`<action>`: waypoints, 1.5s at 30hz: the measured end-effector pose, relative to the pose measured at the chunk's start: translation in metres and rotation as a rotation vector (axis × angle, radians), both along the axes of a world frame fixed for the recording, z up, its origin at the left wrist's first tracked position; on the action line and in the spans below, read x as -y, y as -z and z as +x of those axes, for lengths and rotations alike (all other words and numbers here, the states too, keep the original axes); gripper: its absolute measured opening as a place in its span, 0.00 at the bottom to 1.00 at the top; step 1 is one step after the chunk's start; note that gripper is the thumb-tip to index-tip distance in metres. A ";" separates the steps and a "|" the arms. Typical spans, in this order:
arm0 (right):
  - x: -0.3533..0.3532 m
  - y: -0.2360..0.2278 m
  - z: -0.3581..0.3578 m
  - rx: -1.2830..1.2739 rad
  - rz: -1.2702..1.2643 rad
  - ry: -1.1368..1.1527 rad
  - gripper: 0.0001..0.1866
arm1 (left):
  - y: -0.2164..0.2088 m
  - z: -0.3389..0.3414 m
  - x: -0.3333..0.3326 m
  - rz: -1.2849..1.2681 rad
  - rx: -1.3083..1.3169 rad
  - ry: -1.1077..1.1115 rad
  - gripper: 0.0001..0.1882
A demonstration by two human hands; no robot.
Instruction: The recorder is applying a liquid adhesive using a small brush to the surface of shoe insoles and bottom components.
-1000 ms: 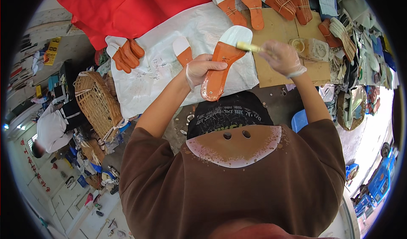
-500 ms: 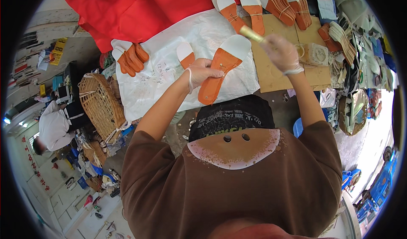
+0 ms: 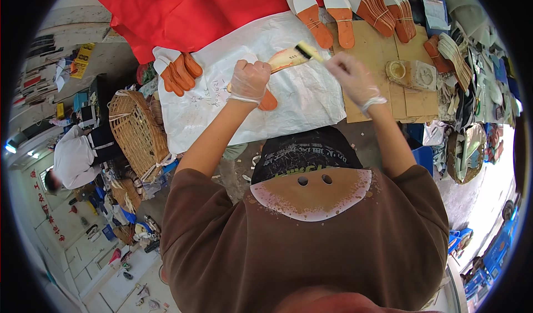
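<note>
My left hand, in a clear glove, is closed around one end of an insole. The insole is tilted, with a pale face and orange edge showing. In my gloved right hand is a brush with dark bristles and a pale yellow handle. Its bristles are close above the insole's far end; whether they touch I cannot tell. Below my left hand, another insole with an orange end lies on the white sheet, partly hidden by the hand.
Orange-and-white insoles lie at the sheet's left, and bundled insoles at the back right. Brown cardboard carries a whitish block with a round cup. Red cloth covers the back. A wicker basket and a bent-over person are at left.
The insole in my left hand has turned from its orange face to a pale face, and that hand has shifted left. My right hand has brought the brush left and down to the insole.
</note>
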State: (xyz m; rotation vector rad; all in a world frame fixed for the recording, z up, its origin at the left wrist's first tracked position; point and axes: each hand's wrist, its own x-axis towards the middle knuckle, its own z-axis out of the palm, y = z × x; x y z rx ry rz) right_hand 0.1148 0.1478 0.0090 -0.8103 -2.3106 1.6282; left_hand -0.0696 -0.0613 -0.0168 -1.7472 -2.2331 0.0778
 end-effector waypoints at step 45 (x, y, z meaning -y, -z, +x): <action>-0.018 -0.046 -0.015 -0.302 0.106 -0.675 0.07 | -0.084 -0.035 0.066 0.553 0.022 0.144 0.17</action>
